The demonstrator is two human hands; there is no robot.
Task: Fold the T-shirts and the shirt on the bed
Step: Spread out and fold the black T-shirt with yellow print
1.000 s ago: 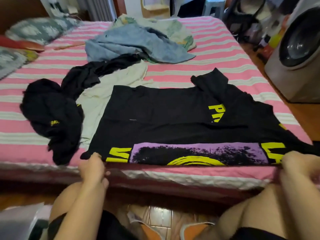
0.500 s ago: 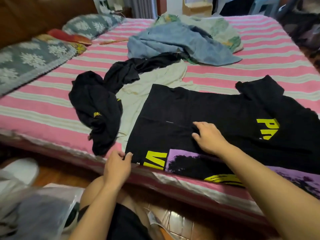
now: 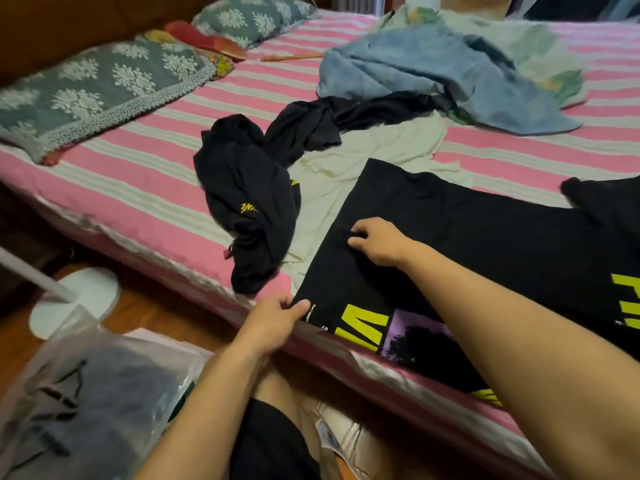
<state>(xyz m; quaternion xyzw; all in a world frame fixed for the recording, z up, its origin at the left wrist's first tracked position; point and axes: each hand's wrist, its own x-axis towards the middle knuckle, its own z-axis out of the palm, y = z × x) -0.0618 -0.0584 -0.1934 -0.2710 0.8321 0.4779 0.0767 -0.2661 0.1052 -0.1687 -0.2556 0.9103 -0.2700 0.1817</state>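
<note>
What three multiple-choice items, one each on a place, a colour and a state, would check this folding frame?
1. Where is the left hand?
A. on a pillow
B. at the near corner of the black printed T-shirt
C. on the blue shirt

2. What colour is the garment partly under the printed T-shirt's far left edge?
A. cream
B. red
C. purple

3. What is the right hand doing?
A. hanging idle
B. lying flat on the bed sheet
C. pinching the printed T-shirt's fabric

Answers: B, its fingers hold the hem corner by the bed edge; A, the cream T-shirt shows beside it; C, curled fingers gather black cloth.
</note>
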